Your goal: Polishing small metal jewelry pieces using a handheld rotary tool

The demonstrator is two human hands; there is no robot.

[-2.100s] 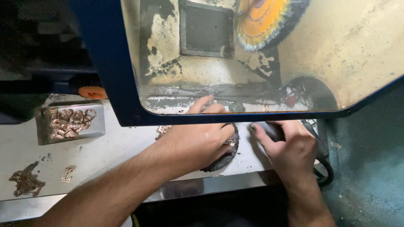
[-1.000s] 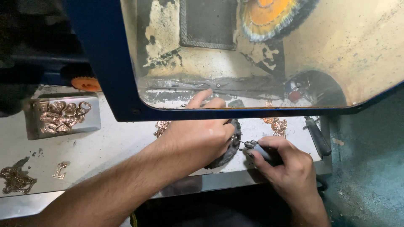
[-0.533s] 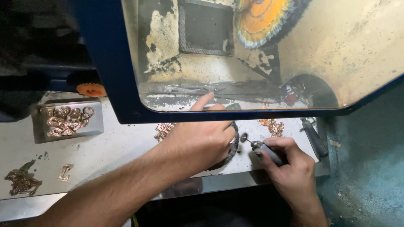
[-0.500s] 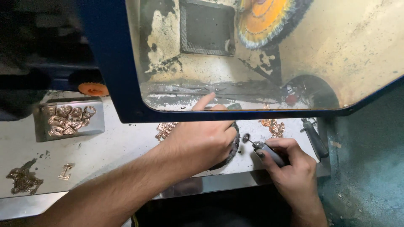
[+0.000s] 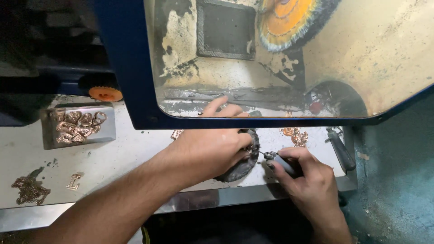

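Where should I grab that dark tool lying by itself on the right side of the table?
Probably around the thick dark handle of the spare tool, coming down from above. It lies flat on the white table, slanted, with bare table on both sides of the handle, so fingers could close across it. Its thin metal end points away toward the blue frame. The right hand lies nearest.

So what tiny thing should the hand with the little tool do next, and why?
Probably ease the tool tip a little further left onto the small piece. The right hand holds the dark-handled tool in a pencil-like grip, its metal tip aimed at the small piece that the left hand pins on the dark round pad. Whether the tip touches it cannot be told.
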